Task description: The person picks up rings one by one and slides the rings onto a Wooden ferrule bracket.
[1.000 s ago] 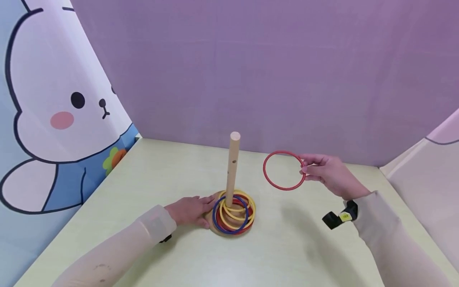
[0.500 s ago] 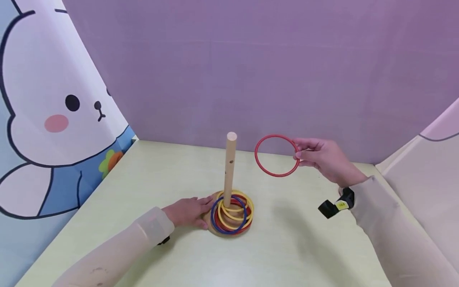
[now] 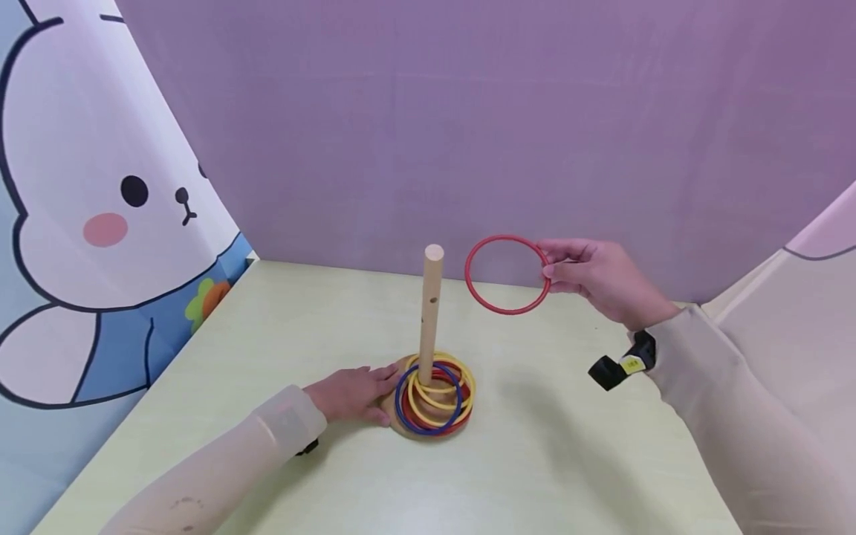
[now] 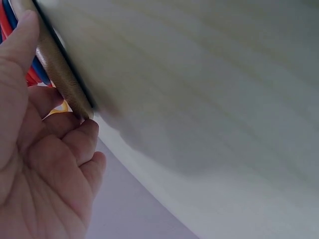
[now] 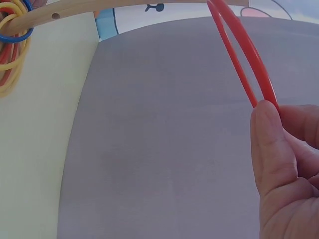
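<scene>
My right hand (image 3: 605, 279) pinches a red ring (image 3: 508, 312) by its right side, between thumb and fingertips. The ring hangs in the air to the right of an upright wooden peg (image 3: 430, 319), near the height of its top and apart from it. Around the peg's foot lie several loose rings: a blue ring (image 3: 397, 405), yellow rings (image 3: 473, 386) and red ones, overlapping on the round wooden base (image 4: 65, 74). My left hand (image 3: 351, 395) grips the left edge of that base, with thumb and curled fingers against its rim in the left wrist view.
The pale tabletop (image 3: 321, 327) surrounds the base. A purple cloth backdrop (image 3: 414, 134) rises behind the table. Printed cloth with a cartoon figure (image 3: 73, 148) stands on the left, and another pale cloth (image 3: 796, 334) on the right.
My right hand has raised the red ring and brought it leftward, closer to the peg. My left hand stays on the base, and the stacked rings have not moved.
</scene>
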`<state>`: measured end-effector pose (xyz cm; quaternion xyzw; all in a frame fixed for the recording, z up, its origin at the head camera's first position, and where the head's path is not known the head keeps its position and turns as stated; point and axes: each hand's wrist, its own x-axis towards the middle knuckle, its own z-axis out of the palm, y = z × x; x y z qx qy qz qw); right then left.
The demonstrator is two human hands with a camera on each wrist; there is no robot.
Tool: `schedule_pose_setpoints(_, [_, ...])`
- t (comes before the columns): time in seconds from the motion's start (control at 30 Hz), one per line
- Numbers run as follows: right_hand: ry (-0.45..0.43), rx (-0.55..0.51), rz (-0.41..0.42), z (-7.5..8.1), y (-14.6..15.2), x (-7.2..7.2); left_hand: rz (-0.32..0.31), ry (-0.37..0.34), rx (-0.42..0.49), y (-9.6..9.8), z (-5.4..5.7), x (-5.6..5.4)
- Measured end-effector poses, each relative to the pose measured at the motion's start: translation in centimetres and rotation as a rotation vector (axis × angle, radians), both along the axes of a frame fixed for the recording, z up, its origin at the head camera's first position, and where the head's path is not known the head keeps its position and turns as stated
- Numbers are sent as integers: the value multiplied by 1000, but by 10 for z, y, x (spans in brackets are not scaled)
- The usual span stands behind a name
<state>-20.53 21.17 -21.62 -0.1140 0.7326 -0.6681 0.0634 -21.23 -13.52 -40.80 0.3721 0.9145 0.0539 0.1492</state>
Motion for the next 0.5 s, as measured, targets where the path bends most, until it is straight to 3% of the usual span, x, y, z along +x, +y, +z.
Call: schedule_pose_setpoints(0.5, [37, -87, -31, 12, -28, 6, -13, 5, -6, -4, -3, 1])
